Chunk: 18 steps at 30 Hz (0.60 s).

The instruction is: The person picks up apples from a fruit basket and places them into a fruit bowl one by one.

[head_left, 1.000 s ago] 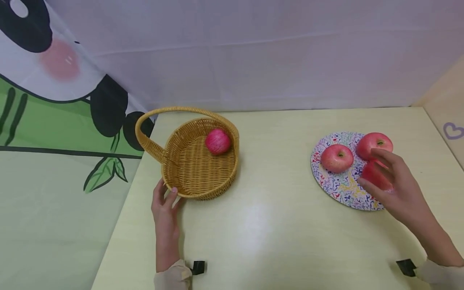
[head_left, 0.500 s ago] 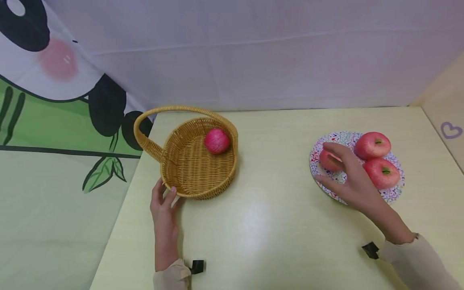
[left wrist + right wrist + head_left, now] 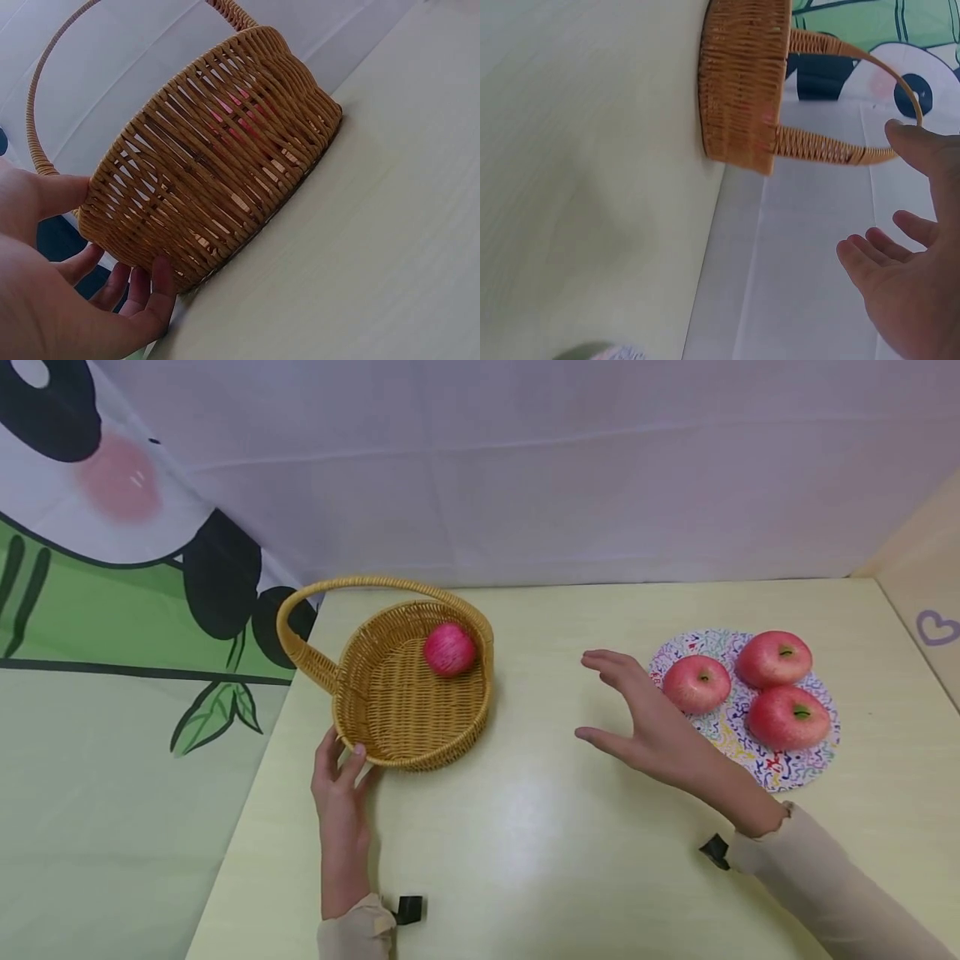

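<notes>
On the left of the table stands a round wicker basket [image 3: 408, 718] with a tall arched handle. Inside it lies a round, deep-pink thing with fine streaks [image 3: 450, 650], which shows through the weave in the left wrist view. My left hand [image 3: 343, 793] holds the basket's near-left side, thumb on the rim and fingers under the curve of the wall [image 3: 150, 300]. Between the basket and a patterned plate [image 3: 723, 731], my right hand [image 3: 660, 735] hovers with thumb and fingers spread, holding nothing. Three pinkish-red apples [image 3: 787, 718] sit on that plate.
The pale table [image 3: 517, 860] meets a whitish cloth backdrop [image 3: 570, 502] at its far edge. A panel with a purple heart [image 3: 937, 628] borders the right side. At the left hangs a cloth with a cartoon print [image 3: 112, 618].
My right hand has moved left from above the apples to beyond the plate's left edge, uncovering all three apples. My left hand and the basket keep their place.
</notes>
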{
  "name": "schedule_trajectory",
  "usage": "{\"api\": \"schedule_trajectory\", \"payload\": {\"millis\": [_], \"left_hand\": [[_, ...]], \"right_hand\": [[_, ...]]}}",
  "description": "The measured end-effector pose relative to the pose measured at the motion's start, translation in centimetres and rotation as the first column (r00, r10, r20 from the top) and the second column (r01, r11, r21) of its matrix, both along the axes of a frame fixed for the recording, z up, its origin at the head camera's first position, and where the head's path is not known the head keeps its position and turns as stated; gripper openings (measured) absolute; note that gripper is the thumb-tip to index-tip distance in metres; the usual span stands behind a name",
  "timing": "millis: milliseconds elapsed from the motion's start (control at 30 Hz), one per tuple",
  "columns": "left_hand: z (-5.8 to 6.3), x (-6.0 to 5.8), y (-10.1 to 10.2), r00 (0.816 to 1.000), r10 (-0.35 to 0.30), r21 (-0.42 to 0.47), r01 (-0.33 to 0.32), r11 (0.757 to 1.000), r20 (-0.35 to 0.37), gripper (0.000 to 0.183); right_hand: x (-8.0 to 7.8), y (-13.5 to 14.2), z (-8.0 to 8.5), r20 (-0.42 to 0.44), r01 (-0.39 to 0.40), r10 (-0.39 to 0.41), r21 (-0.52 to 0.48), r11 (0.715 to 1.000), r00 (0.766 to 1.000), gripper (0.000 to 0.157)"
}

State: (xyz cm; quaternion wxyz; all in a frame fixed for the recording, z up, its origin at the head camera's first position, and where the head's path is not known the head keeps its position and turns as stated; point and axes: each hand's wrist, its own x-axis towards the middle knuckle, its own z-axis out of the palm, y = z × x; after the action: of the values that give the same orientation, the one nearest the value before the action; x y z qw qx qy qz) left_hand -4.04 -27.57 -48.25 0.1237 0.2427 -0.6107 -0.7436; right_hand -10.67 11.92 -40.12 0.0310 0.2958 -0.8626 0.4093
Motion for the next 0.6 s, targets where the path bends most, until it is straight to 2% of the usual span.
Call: {"api": "schedule_trajectory", "payload": {"millis": [233, 600], "left_hand": [[0.2, 0.0, 0.1, 1.0, -0.007, 0.0, 0.007, 1.0, 0.001, 0.053], [0.0, 0.0, 0.0, 1.0, -0.003, 0.007, 0.004, 1.0, -0.013, 0.053]], "right_hand": [[-0.4, -3.3, 0.1, -0.046, -0.126, 0.128, 0.053, 0.991, 0.991, 0.08], [-0.8, -8.5, 0.8, -0.022, -0.282, 0.286, 0.105, 0.954, 0.958, 0.077]]}}
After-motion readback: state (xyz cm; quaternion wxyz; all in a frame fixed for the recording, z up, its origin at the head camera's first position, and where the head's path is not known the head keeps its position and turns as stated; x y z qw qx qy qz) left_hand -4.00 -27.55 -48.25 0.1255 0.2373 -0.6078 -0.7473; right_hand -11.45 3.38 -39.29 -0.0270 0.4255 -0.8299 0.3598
